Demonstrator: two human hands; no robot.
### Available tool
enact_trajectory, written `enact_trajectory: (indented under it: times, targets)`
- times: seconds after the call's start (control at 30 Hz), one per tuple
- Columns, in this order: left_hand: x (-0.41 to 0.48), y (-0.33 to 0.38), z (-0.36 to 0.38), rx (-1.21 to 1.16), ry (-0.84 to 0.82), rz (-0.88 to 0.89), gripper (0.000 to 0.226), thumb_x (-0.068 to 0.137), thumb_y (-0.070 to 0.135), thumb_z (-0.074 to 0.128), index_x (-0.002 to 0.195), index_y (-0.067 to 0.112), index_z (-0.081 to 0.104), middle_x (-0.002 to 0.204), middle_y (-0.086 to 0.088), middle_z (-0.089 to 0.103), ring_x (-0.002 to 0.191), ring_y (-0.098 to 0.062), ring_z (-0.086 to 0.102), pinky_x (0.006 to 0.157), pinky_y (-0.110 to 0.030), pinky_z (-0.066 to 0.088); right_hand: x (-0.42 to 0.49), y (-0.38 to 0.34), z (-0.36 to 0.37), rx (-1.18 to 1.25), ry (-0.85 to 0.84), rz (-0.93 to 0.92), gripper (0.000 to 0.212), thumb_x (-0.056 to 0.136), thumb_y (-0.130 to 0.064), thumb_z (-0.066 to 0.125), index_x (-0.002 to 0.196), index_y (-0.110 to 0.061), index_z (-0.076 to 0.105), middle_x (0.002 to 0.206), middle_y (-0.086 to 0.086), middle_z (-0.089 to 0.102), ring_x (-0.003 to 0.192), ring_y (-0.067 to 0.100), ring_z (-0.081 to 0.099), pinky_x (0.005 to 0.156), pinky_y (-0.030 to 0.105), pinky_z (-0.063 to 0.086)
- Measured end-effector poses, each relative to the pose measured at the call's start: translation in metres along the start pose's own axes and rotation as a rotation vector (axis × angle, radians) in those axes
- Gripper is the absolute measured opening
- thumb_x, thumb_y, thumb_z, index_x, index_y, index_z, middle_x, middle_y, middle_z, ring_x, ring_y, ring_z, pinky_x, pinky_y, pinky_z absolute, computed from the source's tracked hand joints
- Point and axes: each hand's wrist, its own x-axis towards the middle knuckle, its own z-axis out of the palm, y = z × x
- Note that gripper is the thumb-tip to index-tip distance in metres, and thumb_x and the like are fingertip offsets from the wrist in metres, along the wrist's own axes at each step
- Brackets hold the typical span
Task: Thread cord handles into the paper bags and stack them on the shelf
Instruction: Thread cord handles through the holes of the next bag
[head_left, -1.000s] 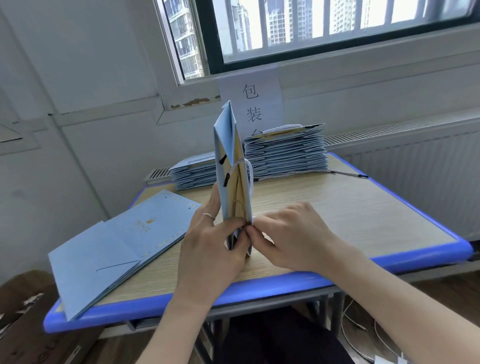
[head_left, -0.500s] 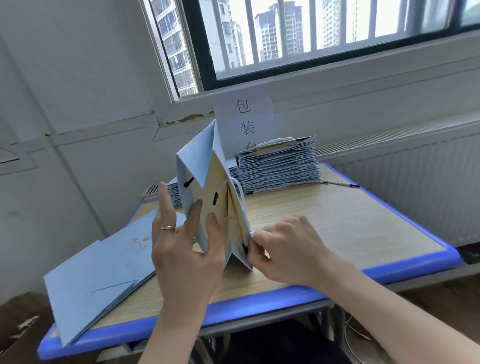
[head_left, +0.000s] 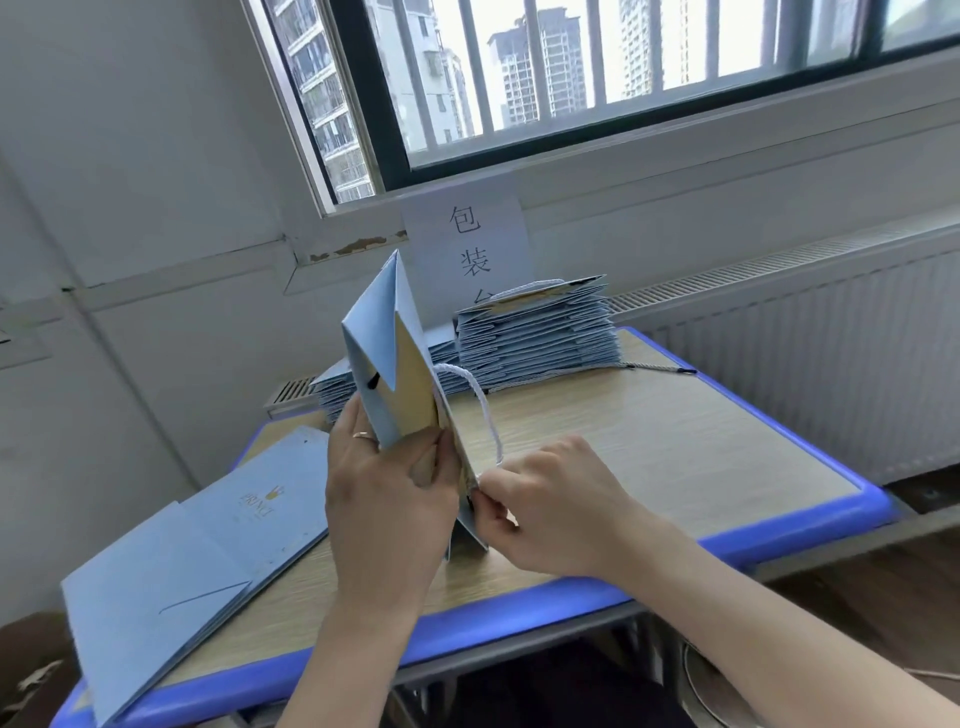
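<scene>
- Left hand (head_left: 384, 499) is gripping the light-blue paper bag with tan lining (head_left: 374, 332) from its left side. The fingers (head_left: 345, 431) are curling behind the blue outer panel and the thumb is pressing on the tan inner face. A thin ring (head_left: 362, 435) is showing on one finger.
- Right hand (head_left: 550, 509) is pinching the lower end of the white twisted cord handle (head_left: 483, 405) against the bag's right panel, thumb and forefinger tight together.
- The bag is standing upright and half folded between the two hands, over the near side of the wood-topped counter with a blue rim (head_left: 675, 447). The cord is looping out on the bag's right.
- Against half a second earlier: the left fingers, then spread with the forefinger lifted, are now closing round the bag. The panels are drawing closer together and standing steeper, and the cord loop is showing longer.
- Behind, a tall stack of flat blue bags (head_left: 540, 332) is sitting at the far edge.
</scene>
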Motion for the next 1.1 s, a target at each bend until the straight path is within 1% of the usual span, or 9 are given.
enact_trajectory:
  times: [0.07, 0.17, 0.27, 0.33, 0.47, 0.57, 0.7, 0.97, 1.1]
  targets:
    - [-0.001, 0.0, -0.002, 0.0, 0.028, 0.002, 0.013, 0.073, 0.009, 0.083, 0.072, 0.022, 0.078, 0.098, -0.013, 0.068, 0.108, -0.041, 0.058, 0.077, -0.031, 0.043, 0.0, 0.0, 0.0, -0.005, 0.003, 0.0, 0.034, 0.081, -0.024, 0.048, 0.048, -0.017, 0.043, 0.04, -0.003, 0.042, 0.038, 0.019, 0.025, 0.049, 0.023, 0.013]
    - [-0.001, 0.002, -0.006, -0.02, 0.092, 0.053, 0.009, 0.075, 0.009, 0.082, 0.072, 0.017, 0.078, 0.108, -0.009, 0.069, 0.116, -0.037, 0.057, 0.083, -0.035, 0.047, -0.001, 0.0, 0.0, -0.002, -0.01, -0.003, 0.036, 0.083, -0.025, 0.048, 0.048, -0.016, 0.045, 0.041, -0.003, 0.042, 0.038, 0.019, 0.025, 0.049, 0.022, 0.014]
    - [-0.005, -0.005, -0.004, 0.031, -0.026, -0.034, 0.013, 0.073, 0.012, 0.083, 0.066, 0.02, 0.077, 0.093, -0.015, 0.065, 0.114, -0.043, 0.056, 0.08, -0.036, 0.047, -0.001, 0.0, 0.0, 0.003, -0.033, -0.003, 0.039, 0.085, -0.026, 0.048, 0.048, -0.017, 0.044, 0.042, -0.004, 0.043, 0.036, 0.02, 0.032, 0.048, 0.022, 0.015]
    - [-0.006, -0.01, -0.004, 0.004, -0.097, -0.116, 0.012, 0.074, 0.021, 0.082, 0.064, 0.024, 0.076, 0.092, -0.015, 0.066, 0.112, -0.038, 0.055, 0.082, -0.036, 0.048, -0.001, 0.0, -0.001, 0.005, -0.049, 0.003, 0.04, 0.086, -0.026, 0.049, 0.048, -0.017, 0.044, 0.042, -0.004, 0.043, 0.036, 0.019, 0.032, 0.048, 0.022, 0.015]
    - [-0.006, -0.006, -0.012, -0.088, -0.116, -0.219, 0.017, 0.071, 0.029, 0.081, 0.061, 0.028, 0.067, 0.089, -0.001, 0.062, 0.089, -0.018, 0.056, 0.07, -0.014, 0.037, -0.001, 0.002, -0.001, 0.05, -0.091, 0.009, 0.04, 0.088, -0.027, 0.048, 0.05, -0.016, 0.045, 0.043, -0.003, 0.044, 0.037, 0.021, 0.037, 0.046, 0.024, 0.019]
    - [-0.01, -0.001, -0.019, -0.161, -0.215, -0.202, 0.016, 0.073, 0.024, 0.081, 0.069, 0.036, 0.072, 0.1, 0.004, 0.061, 0.088, -0.006, 0.057, 0.072, -0.003, 0.036, -0.001, 0.002, -0.005, 0.109, -0.149, 0.02, 0.037, 0.088, -0.029, 0.047, 0.053, -0.018, 0.046, 0.046, -0.004, 0.046, 0.04, 0.021, 0.041, 0.042, 0.028, 0.027]
    - [-0.01, 0.005, -0.025, -0.162, -0.338, -0.163, 0.032, 0.077, 0.025, 0.077, 0.069, 0.056, 0.07, 0.111, 0.011, 0.055, 0.099, -0.001, 0.057, 0.083, -0.016, 0.044, -0.001, 0.0, -0.01, 0.155, -0.204, 0.023, 0.03, 0.085, -0.034, 0.047, 0.058, -0.023, 0.048, 0.048, -0.009, 0.043, 0.042, 0.015, 0.042, 0.044, 0.027, 0.028]
    - [-0.01, 0.012, -0.024, -0.067, -0.33, -0.156, 0.032, 0.074, 0.017, 0.075, 0.075, 0.049, 0.07, 0.092, 0.019, 0.051, 0.104, -0.018, 0.053, 0.074, -0.019, 0.042, 0.0, 0.0, -0.009, 0.156, -0.213, 0.008, 0.03, 0.084, -0.034, 0.047, 0.058, -0.021, 0.054, 0.048, -0.007, 0.051, 0.042, 0.016, 0.046, 0.042, 0.028, 0.034]
    - [-0.008, 0.019, -0.03, 0.045, -0.434, -0.134, 0.021, 0.078, 0.018, 0.068, 0.068, 0.035, 0.077, 0.079, 0.022, 0.042, 0.116, -0.023, 0.043, 0.1, -0.042, 0.043, -0.001, 0.0, -0.009, 0.175, -0.217, 0.011, 0.03, 0.084, -0.035, 0.047, 0.059, -0.019, 0.056, 0.048, -0.006, 0.052, 0.043, 0.017, 0.048, 0.042, 0.031, 0.037]
